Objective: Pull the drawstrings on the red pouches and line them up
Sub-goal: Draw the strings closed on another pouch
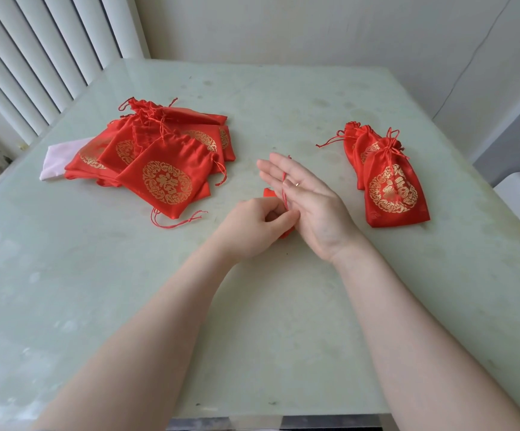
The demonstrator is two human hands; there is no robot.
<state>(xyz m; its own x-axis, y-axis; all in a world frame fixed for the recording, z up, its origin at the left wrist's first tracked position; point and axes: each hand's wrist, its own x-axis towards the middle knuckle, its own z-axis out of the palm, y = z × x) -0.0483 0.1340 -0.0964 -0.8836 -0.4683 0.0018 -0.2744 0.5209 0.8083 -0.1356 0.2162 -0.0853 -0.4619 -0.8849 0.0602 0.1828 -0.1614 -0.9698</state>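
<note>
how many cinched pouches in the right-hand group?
3 red satin drawstring pouches show, overlapping at the table's right: the front one, one behind it, and the rearmost. More may be hidden underneath.

A single wide-angle view from the person's head looks forward and down across the pale green desk [283, 306], close enough that both forearms fill the lower frame, with the far wall and the window blinds [34, 57] at upper left.
</note>
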